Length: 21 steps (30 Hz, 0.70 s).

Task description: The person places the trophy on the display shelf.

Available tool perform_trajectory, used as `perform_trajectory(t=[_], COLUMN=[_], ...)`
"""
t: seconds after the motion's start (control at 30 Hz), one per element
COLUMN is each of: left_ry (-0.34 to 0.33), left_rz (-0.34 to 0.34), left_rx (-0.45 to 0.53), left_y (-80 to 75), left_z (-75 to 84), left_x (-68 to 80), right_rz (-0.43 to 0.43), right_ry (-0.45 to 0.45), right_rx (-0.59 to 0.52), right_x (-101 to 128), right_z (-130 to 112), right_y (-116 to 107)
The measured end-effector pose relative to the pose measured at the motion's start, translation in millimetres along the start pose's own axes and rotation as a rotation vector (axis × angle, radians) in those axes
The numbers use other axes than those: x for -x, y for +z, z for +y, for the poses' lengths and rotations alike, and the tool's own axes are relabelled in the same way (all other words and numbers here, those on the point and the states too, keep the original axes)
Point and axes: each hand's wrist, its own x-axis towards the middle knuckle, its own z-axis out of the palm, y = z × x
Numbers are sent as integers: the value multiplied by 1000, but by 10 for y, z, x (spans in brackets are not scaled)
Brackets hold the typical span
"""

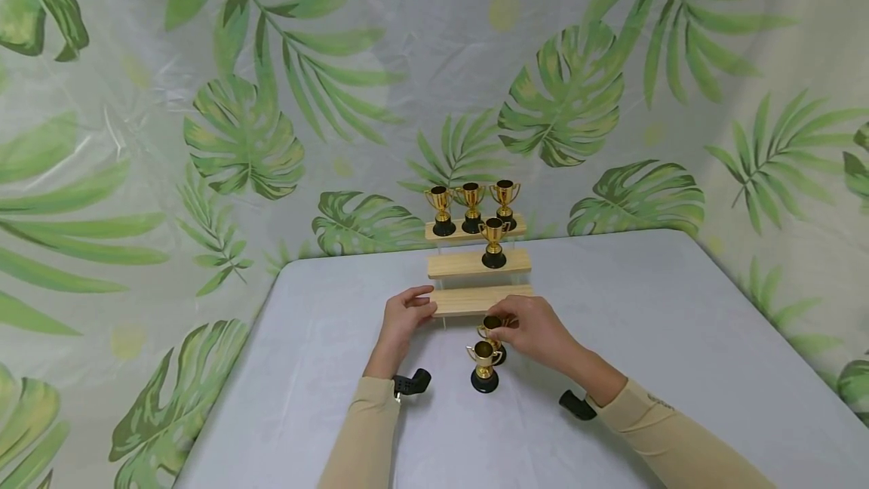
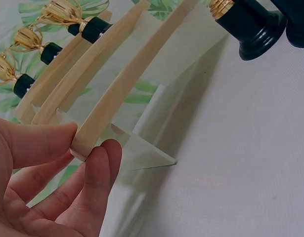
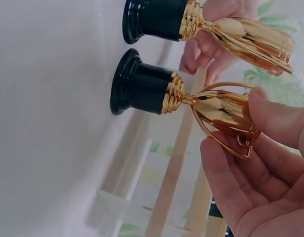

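Between the fingers (image 3: 270,118) of the right hand (image 1: 536,332) sits the gold cup of a small trophy (image 3: 191,96); thumb and fingertips pinch its bowl and thin looped handles while its black base rests on the counter (image 1: 679,338). At 6 o'clock of that trophy, just beside it, a second trophy (image 1: 484,368) stands free on the counter. The left hand (image 1: 406,317) pinches the end of the lowest wooden step (image 2: 117,94) between thumb and fingers (image 2: 100,168), at 9 o'clock of the stepped stand (image 1: 478,270). That stand rises toward 12 o'clock on clear plastic sides; its middle step carries one trophy (image 1: 493,242), its top step three more (image 1: 471,207). A leaf-printed sheet (image 1: 237,134) hangs behind and around the counter.

The held trophy looks light and stiff, probably plated plastic, with a smooth glossy bowl that may slip and slender handles that could bend or snap. A hold round the bowl or the ribbed stem above the base seems safer than the handles alone. With a narrow foot and a tall cup it will likely tip easily when set down
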Motion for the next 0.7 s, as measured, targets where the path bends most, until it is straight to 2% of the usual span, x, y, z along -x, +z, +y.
perform_trajectory(t=[0.7], left_ry=[-17], left_rz=[4], left_rx=[4], left_y=[7], left_z=[-30], left_x=[-28], right_rz=[30], right_ry=[-9], right_rx=[-30], right_x=[-38], right_z=[-41], right_y=[-97])
